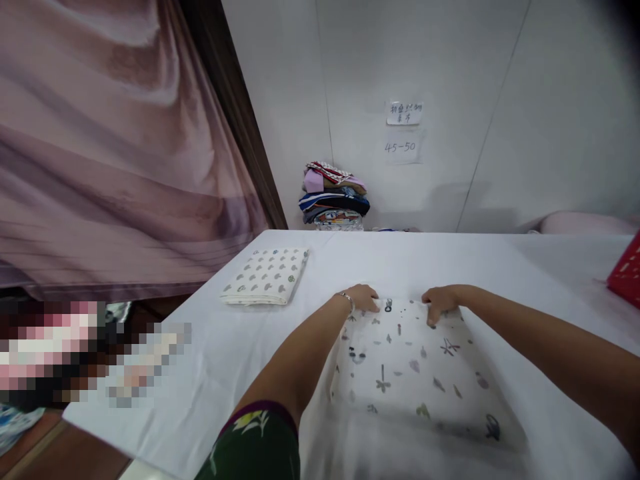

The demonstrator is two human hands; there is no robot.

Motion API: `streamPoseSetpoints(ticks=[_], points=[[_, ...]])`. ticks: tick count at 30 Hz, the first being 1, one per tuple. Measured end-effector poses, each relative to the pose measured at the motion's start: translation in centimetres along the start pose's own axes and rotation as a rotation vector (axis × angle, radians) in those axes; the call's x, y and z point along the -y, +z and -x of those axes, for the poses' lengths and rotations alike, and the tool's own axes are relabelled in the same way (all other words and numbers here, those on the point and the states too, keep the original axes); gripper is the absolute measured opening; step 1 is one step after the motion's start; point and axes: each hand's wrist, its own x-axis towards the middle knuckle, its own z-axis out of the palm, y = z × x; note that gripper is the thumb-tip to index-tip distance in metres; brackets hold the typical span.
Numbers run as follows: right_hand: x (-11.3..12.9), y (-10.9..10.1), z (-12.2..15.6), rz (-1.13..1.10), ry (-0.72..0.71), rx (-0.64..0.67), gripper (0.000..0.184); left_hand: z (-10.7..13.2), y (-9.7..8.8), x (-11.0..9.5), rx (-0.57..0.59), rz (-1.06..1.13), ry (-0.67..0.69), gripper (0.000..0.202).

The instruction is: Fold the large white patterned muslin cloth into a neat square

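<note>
A white cloth (410,373) printed with small leaf and plant figures lies in front of me in a soft, folded-looking rectangle. At its far left corner, my left hand (363,297), with a bracelet at the wrist, is closed on the edge. My right hand (443,301) grips the same far edge farther right, its thumb on top and the other fingers partly hidden. The near part of the cloth slopes towards me and is blurred. To the left of my hands lies a neatly folded white cloth (267,275) with grey printed figures.
A white-covered table (200,373) bears the cloths. Behind its far edge rises a stack of folded fabrics (334,193) against the wall. Paper notes (404,133) hang there. A pink curtain (125,147) drapes at left; a red object (626,273) sits at the right edge.
</note>
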Motion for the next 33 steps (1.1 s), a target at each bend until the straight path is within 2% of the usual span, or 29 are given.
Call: streamPoseSetpoints(ticks=[3,5,9,13,15,17,19,21,25,27,29,30,32,33], points=[[0.3,-0.3,0.1,-0.052,0.012,0.108,0.052,0.1,0.0,0.2,0.017,0.024,0.006,0.058],[0.6,-0.6,0.7,-0.076,0.009,0.123,0.052,0.2,0.1,0.2,0.02,0.036,-0.005,0.059],[2.0,-1.7,3.4,-0.065,-0.028,0.071,0.048,0.6,-0.1,-0.3,0.021,0.058,-0.017,0.059],[4.8,-2.4,7.2,0.034,-0.112,-0.008,0.038,1.6,-0.7,-1.3,0.079,0.1,0.028,0.046],[6.0,-2.5,8.8,0.083,-0.113,-0.037,0.034,2.4,-1.1,-1.7,0.096,0.11,0.048,0.042],[6.7,-2.6,10.1,0.1,-0.083,-0.049,0.032,3.4,-2.0,-2.0,0.065,0.103,0.074,0.043],[7.0,-3.2,11.3,0.104,-0.048,-0.06,0.032,4.8,-3.5,-2.2,-0.008,0.066,0.113,0.042],[7.2,-4.4,12.6,0.137,-0.041,-0.131,0.032,6.7,-5.6,-2.6,-0.135,0.004,0.146,0.038],[8.0,-7.8,16.2,0.268,-0.052,-0.443,0.03,11.7,-10.5,-3.9,-0.529,-0.144,0.149,0.034],[8.4,-8.6,17.8,0.373,-0.038,-0.64,0.031,14.0,-11.8,-4.8,-0.702,-0.22,0.144,0.035],[8.3,-7.7,18.2,0.518,-0.042,-0.832,0.028,15.4,-11.4,-5.6,-0.841,-0.298,0.145,0.04],[7.9,-6.6,17.9,0.592,-0.064,-0.908,0.025,15.7,-10.4,-5.8,-0.889,-0.334,0.144,0.042],[6.5,-2.9,16.1,0.704,-0.152,-0.999,0.025,15.4,-7.0,-6.0,-0.913,-0.387,0.136,0.038],[5.5,-0.5,14.8,0.722,-0.207,-1.001,0.031,14.9,-4.6,-5.8,-0.885,-0.396,0.123,0.031]])
